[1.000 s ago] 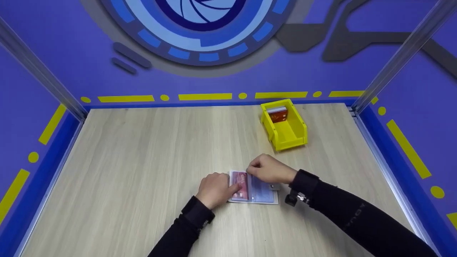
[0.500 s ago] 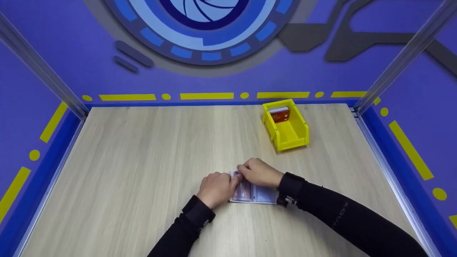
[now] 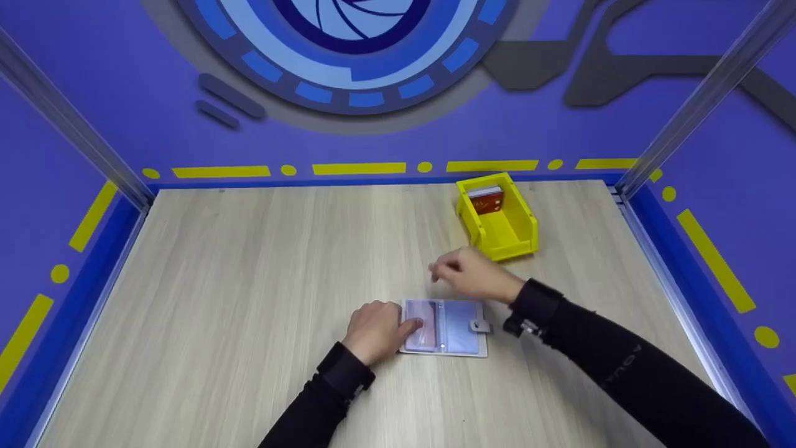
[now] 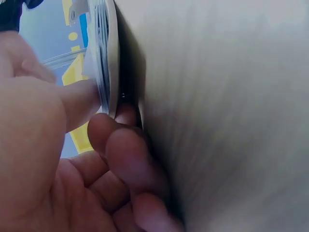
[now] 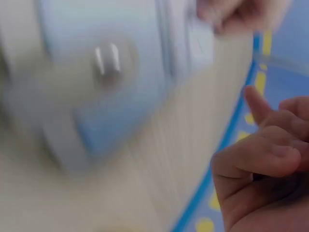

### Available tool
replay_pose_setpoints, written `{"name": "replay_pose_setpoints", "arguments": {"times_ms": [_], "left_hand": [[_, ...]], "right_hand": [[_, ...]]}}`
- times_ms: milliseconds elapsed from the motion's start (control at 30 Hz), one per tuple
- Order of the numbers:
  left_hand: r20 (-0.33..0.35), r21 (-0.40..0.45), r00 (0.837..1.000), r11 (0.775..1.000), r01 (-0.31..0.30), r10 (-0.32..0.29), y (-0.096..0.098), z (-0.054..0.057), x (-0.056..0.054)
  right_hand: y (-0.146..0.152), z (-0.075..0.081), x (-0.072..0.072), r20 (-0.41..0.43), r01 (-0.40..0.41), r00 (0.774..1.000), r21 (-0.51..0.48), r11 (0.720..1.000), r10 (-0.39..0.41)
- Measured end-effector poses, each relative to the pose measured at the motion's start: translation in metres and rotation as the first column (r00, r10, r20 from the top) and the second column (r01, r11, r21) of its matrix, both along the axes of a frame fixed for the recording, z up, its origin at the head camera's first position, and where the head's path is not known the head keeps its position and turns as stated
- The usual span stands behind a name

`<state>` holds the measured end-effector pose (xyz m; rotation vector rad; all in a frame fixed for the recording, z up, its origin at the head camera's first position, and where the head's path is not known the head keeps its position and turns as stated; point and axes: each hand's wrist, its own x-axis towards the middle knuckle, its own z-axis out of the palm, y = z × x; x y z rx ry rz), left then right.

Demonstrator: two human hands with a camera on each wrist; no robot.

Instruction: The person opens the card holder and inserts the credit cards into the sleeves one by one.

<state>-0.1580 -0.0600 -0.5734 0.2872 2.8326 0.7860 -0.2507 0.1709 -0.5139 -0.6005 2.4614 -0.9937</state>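
Note:
A small card holder [image 3: 459, 330] lies spread on the table, with clear plastic sleeves and a pale snap tab [image 3: 479, 326] at its right. My left hand [image 3: 376, 333] grips its left edge, the thumb on top of the sleeves. In the left wrist view the fingers [image 4: 128, 150] curl by the cover's underside. A reddish card [image 3: 425, 336] shows dimly through the left sleeves. My right hand [image 3: 476, 272] is raised beyond the holder, fingers loosely bent, nothing in it. The right wrist view catches the tab's metal snap [image 5: 107, 60], blurred.
A yellow bin [image 3: 502, 239] stands at the back right, just behind my right hand. Against its far left wall lean a red card [image 3: 486, 202] and other cards. Blue-purple walls [image 3: 373, 146] enclose the wooden table [image 3: 249, 261] at the back and sides.
My right hand went left with a clear sleeve, laying it over the reddish card, then let go and moved back up and right. My left hand kept its grip at the left edge.

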Motion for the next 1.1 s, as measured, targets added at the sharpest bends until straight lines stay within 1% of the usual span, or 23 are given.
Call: {"name": "replay_pose_setpoints", "arguments": {"times_ms": [133,200,267,367,533,667,767,833,867,933,1100], "left_hand": [[0.002,-0.003,1.0,1.0,-0.007,0.007,0.0,0.001,0.0],[0.006,-0.003,1.0,1.0,-0.01,0.01,0.0,0.001,0.0],[0.008,0.001,1.0,1.0,-0.011,0.011,0.0,0.001,0.0],[0.011,0.003,1.0,1.0,-0.009,0.009,-0.001,0.0,0.0],[0.012,0.013,1.0,1.0,-0.007,0.007,-0.001,-0.001,0.0],[0.012,0.018,1.0,1.0,-0.008,0.008,0.0,-0.002,0.0],[0.0,0.01,1.0,1.0,-0.002,0.002,0.001,-0.003,-0.001],[-0.01,0.004,1.0,1.0,0.002,-0.002,0.001,-0.003,-0.001],[-0.011,0.001,1.0,1.0,0.004,-0.004,0.001,-0.003,-0.001],[-0.011,-0.003,1.0,1.0,0.003,-0.003,0.001,-0.002,-0.001],[0.002,0.008,1.0,1.0,-0.004,0.004,-0.001,-0.001,-0.001]], "right_hand": [[0.023,0.023,-0.021,-0.038,0.094,0.995,0.028,0.995,-0.093],[0.034,0.03,-0.032,-0.102,0.121,0.988,0.078,0.99,-0.113],[0.043,0.034,-0.044,-0.163,0.152,0.978,0.154,0.976,-0.126],[0.055,0.033,-0.064,-0.257,0.185,0.96,0.275,0.944,-0.113],[0.066,0.03,-0.092,-0.296,0.208,0.952,0.422,0.883,-0.083],[0.069,0.028,-0.11,-0.29,0.245,0.95,0.469,0.848,-0.114],[0.071,0.028,-0.122,-0.305,0.296,0.939,0.489,0.82,-0.157],[0.073,0.027,-0.129,-0.329,0.321,0.93,0.51,0.798,-0.164],[0.074,0.026,-0.133,-0.346,0.327,0.925,0.523,0.787,-0.155],[0.076,0.025,-0.139,-0.374,0.322,0.92,0.543,0.775,-0.12],[0.073,0.02,-0.152,-0.415,0.268,0.91,0.607,0.748,0.011]]}}
